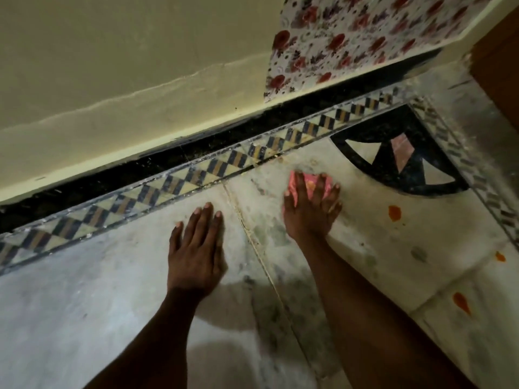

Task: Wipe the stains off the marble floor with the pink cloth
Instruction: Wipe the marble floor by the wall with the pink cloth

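My right hand (310, 211) presses the pink cloth (309, 182) flat onto the white marble floor (98, 290), with pink showing between and beyond the fingers; it looks blurred. My left hand (196, 248) lies flat on the marble to the left, fingers together, holding nothing. Orange stains mark the floor to the right: one (394, 213) beside the black inlay, one (500, 256) farther right, and one (460, 303) lower down. Grey-green smudges (269, 234) lie between my hands and below the right wrist.
A patterned border strip (196, 172) of dark and yellow tiles runs diagonally along the cream wall (112, 66). A black curved inlay (393, 153) fills the corner. A floral cloth (351, 37) hangs at the upper right, beside a brown wooden surface (500, 66).
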The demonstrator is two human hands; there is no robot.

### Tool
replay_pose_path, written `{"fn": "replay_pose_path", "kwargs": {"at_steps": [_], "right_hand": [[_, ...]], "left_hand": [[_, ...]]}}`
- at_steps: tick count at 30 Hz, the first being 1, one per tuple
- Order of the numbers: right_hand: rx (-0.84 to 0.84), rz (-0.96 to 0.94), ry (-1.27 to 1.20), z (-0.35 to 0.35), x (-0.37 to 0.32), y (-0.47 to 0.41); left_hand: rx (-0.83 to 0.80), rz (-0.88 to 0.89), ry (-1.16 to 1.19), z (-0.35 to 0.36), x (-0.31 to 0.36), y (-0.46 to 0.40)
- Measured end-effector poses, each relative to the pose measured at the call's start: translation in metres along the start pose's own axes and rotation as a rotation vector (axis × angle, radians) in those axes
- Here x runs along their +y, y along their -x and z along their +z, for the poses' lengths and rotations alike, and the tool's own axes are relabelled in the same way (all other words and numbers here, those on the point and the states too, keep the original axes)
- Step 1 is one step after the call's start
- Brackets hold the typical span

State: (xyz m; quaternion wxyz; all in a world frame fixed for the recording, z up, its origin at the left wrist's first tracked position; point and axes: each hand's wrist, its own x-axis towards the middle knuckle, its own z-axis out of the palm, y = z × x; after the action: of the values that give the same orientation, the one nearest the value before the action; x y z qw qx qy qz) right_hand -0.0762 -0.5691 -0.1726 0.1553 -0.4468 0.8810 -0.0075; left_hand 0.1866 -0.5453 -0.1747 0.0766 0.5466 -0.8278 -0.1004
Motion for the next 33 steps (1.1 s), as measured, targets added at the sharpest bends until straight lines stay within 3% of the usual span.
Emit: {"fn": "replay_pose_path", "kwargs": {"at_steps": [2, 6, 8, 11, 14, 17, 19, 22, 24, 26, 30, 33], "right_hand": [[0.010, -0.038, 0.029, 0.007, -0.012, -0.007], [0.050, -0.535, 0.151, 0.012, 0.013, 0.014], [0.042, -0.680, 0.207, 0.011, 0.051, 0.038], [0.077, -0.488, 0.139, 0.006, 0.092, 0.036], [0.155, -0.203, -0.016, -0.006, 0.066, 0.007], [0.082, -0.329, -0.129, 0.000, 0.036, -0.012], [-0.014, -0.379, -0.500, -0.009, 0.028, -0.008], [-0.053, -0.110, -1.277, -0.042, 0.036, 0.000], [-0.126, -0.024, -1.492, -0.057, 0.051, -0.005], [-0.133, -0.003, -1.501, -0.060, 0.070, -0.013], [0.020, 0.153, -1.301, -0.056, 0.094, -0.024], [-0.081, 0.120, -1.235, -0.067, 0.096, -0.022]], "left_hand": [[0.016, -0.011, 0.010, 0.001, -0.001, 0.002], [0.028, -0.024, 0.025, 0.002, 0.002, 0.000], [0.012, -0.018, 0.026, -0.001, 0.004, 0.001], [0.015, -0.033, 0.007, -0.003, 0.006, 0.003], [0.002, -0.082, -0.030, -0.004, 0.018, -0.008], [-0.011, -0.060, -0.048, 0.005, 0.053, -0.034], [-0.020, -0.054, -0.011, 0.016, 0.077, -0.045], [0.016, -0.090, 0.055, 0.030, 0.087, -0.053], [0.051, -0.095, 0.075, 0.032, 0.085, -0.055], [0.058, -0.082, 0.072, 0.033, 0.085, -0.057], [0.040, -0.090, 0.058, 0.036, 0.085, -0.060], [0.031, -0.090, 0.064, 0.033, 0.085, -0.059]]}}
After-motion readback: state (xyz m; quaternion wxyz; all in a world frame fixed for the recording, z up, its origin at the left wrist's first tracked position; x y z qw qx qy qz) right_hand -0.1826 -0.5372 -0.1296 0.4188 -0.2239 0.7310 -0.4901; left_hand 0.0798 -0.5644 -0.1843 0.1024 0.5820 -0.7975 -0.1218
